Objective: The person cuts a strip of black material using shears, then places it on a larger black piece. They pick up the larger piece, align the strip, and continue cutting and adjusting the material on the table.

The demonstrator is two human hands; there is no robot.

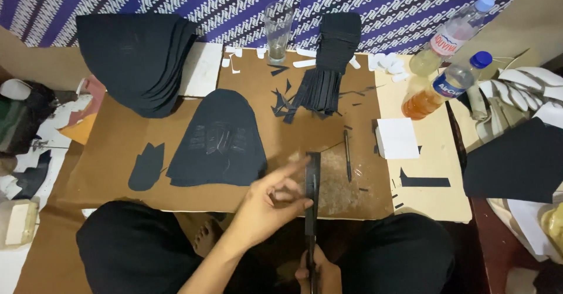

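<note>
Right hand (318, 272): lowest in the view, between the person's knees, fingers closed around the near end of a long black strip (312, 203).
Black strip: it runs straight away from the person, its far end lying over the scuffed patch of the brown board (117, 171).
Left hand (271, 203): comes in from the lower left; thumb and forefinger tip meet the strip's left edge about halfway along, other fingers spread loosely. It pinches or steadies the strip; a full grasp cannot be told.
Pen (347, 162): dark and slim, just right of the strip's far end, lying on the board.
Domed black piece (220, 138): flat on the board left of the hands, with a small jagged black scrap (146, 166) beside it.
White card (397, 138): right of the pen, with a black L-shaped offcut (423, 181) nearer the person.
Fringed black bundle (328, 65): further back, cut strips fanning toward the person.
Stack of black shapes (138, 59): far left, piled thick.
Drinking glass (278, 24): upright at the board's far edge.
Two bottles (448, 65): lying tilted at far right, holding pale and orange liquid.
</note>
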